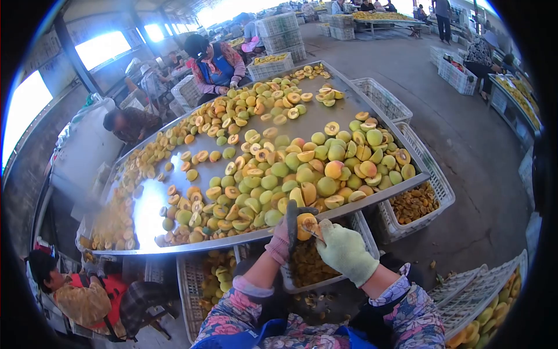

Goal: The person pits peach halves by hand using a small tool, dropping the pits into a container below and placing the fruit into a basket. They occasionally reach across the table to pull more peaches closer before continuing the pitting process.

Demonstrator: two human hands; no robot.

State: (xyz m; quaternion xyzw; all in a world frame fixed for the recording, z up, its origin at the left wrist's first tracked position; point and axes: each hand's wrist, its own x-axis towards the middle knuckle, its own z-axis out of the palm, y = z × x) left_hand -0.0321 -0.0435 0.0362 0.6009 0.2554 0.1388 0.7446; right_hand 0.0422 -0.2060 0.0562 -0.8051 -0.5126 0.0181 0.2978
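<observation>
My left hand (285, 231), in a dark grey and pink glove, is closed around a halved peach (304, 225), its cut face turned towards my other hand. My right hand (350, 254), in a pale green knit glove, grips a small metal tool (317, 232). The tip meets the cut face near the pit hollow; the fingers hide most of the tool. Both hands are just past the near edge of a metal table (232, 237). A heap of whole and halved peaches (279, 170) lies on it, green to orange. Beneath my hands stands a crate of brown pits (314, 264).
A crate with pits (414, 203) stands right of the table; another crate holds peaches (216, 276) at lower left. A tilted crate of peaches (494, 302) is at lower right. Co-workers sit at the far side (218, 67), left side (133, 123) and lower left (87, 296).
</observation>
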